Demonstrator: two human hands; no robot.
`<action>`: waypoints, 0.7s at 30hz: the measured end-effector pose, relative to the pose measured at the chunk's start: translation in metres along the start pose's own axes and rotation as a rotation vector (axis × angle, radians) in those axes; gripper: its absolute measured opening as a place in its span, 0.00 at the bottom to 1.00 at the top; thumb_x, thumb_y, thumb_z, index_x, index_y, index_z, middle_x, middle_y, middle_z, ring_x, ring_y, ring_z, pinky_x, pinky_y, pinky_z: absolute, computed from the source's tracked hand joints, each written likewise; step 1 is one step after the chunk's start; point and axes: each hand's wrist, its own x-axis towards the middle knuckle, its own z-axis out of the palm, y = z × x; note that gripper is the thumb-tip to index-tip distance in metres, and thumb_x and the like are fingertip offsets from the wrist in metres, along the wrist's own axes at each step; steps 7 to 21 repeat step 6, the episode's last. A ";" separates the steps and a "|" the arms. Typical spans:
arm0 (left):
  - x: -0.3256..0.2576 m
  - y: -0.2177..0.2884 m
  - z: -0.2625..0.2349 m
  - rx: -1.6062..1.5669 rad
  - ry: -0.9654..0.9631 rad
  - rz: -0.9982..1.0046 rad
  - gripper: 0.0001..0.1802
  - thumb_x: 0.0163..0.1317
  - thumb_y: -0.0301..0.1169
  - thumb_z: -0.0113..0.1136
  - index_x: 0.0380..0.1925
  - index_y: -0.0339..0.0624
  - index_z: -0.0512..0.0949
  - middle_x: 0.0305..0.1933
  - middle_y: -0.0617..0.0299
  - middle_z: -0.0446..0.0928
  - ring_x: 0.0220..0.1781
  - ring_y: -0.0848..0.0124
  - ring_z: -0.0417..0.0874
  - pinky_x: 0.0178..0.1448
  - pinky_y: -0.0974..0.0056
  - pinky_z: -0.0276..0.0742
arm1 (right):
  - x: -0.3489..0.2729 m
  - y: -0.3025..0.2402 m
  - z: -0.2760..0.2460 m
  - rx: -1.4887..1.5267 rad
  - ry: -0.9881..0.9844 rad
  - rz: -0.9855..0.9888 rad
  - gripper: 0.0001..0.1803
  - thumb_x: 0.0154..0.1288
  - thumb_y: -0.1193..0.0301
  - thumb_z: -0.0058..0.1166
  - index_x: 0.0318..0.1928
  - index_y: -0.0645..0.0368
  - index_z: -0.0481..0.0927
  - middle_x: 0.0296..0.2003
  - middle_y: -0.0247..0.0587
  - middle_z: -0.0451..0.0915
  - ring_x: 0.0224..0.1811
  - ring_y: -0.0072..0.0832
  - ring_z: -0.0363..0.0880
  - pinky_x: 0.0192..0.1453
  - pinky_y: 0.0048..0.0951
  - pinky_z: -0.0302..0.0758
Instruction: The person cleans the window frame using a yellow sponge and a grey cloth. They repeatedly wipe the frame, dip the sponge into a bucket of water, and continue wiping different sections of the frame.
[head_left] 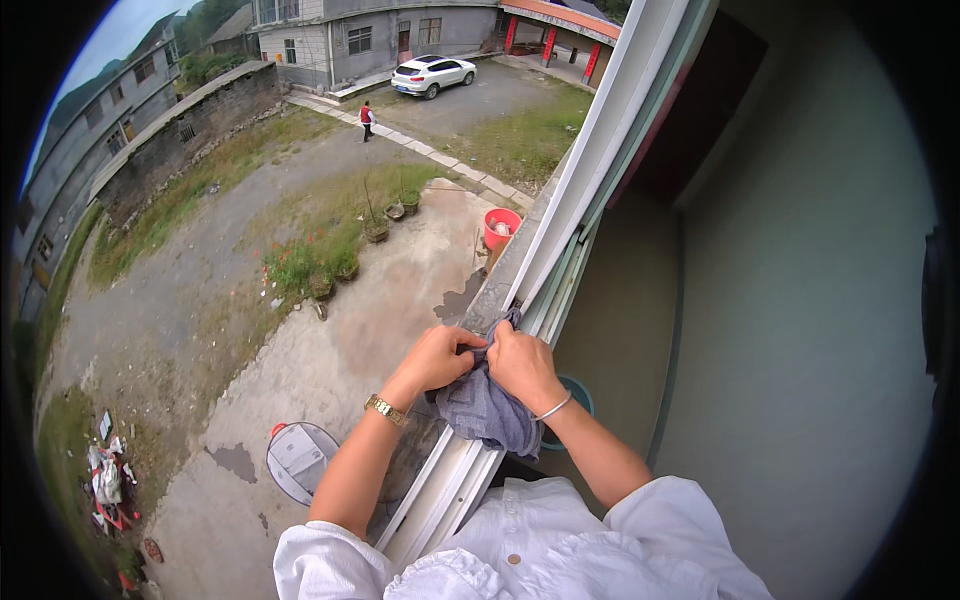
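Observation:
A grey-purple cloth (488,412) is bunched over the white window track (447,487), its lower part hanging in folds. My left hand (437,358) grips the cloth from the outer side, fingers curled in. Close beside it, my right hand (523,366) is closed on the same cloth from the room side, its thumb near the top of the bunch. A narrow twist of fabric sticks up between the hands, by the foot of the white window frame (582,150). The fingertips are partly hidden in the folds.
Inside, a teal basin (579,400) stands on the floor, partly behind my right wrist, near a pale wall (810,260). Outside and below lie a concrete yard (385,290), a red bucket (502,227), potted plants (376,234), a white car (433,74) and a person in a red vest (367,119).

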 end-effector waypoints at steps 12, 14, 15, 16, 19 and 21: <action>0.010 -0.014 0.017 0.000 0.188 0.088 0.19 0.57 0.27 0.59 0.50 0.44 0.85 0.40 0.45 0.85 0.39 0.59 0.86 0.47 0.62 0.80 | 0.018 0.012 0.014 0.039 0.047 0.043 0.11 0.62 0.65 0.52 0.34 0.62 0.72 0.25 0.59 0.82 0.28 0.57 0.83 0.36 0.54 0.81; 0.010 -0.014 0.017 0.000 0.188 0.088 0.19 0.57 0.27 0.59 0.50 0.44 0.85 0.40 0.45 0.85 0.39 0.59 0.86 0.47 0.62 0.80 | 0.018 0.012 0.014 0.039 0.047 0.043 0.11 0.62 0.65 0.52 0.34 0.62 0.72 0.25 0.59 0.82 0.28 0.57 0.83 0.36 0.54 0.81; 0.010 -0.014 0.017 0.000 0.188 0.088 0.19 0.57 0.27 0.59 0.50 0.44 0.85 0.40 0.45 0.85 0.39 0.59 0.86 0.47 0.62 0.80 | 0.018 0.012 0.014 0.039 0.047 0.043 0.11 0.62 0.65 0.52 0.34 0.62 0.72 0.25 0.59 0.82 0.28 0.57 0.83 0.36 0.54 0.81; 0.010 -0.014 0.017 0.000 0.188 0.088 0.19 0.57 0.27 0.59 0.50 0.44 0.85 0.40 0.45 0.85 0.39 0.59 0.86 0.47 0.62 0.80 | 0.018 0.012 0.014 0.039 0.047 0.043 0.11 0.62 0.65 0.52 0.34 0.62 0.72 0.25 0.59 0.82 0.28 0.57 0.83 0.36 0.54 0.81; 0.010 -0.014 0.017 0.000 0.188 0.088 0.19 0.57 0.27 0.59 0.50 0.44 0.85 0.40 0.45 0.85 0.39 0.59 0.86 0.47 0.62 0.80 | 0.018 0.012 0.014 0.039 0.047 0.043 0.11 0.62 0.65 0.52 0.34 0.62 0.72 0.25 0.59 0.82 0.28 0.57 0.83 0.36 0.54 0.81; 0.010 -0.014 0.017 0.000 0.188 0.088 0.19 0.57 0.27 0.59 0.50 0.44 0.85 0.40 0.45 0.85 0.39 0.59 0.86 0.47 0.62 0.80 | 0.018 0.012 0.014 0.039 0.047 0.043 0.11 0.62 0.65 0.52 0.34 0.62 0.72 0.25 0.59 0.82 0.28 0.57 0.83 0.36 0.54 0.81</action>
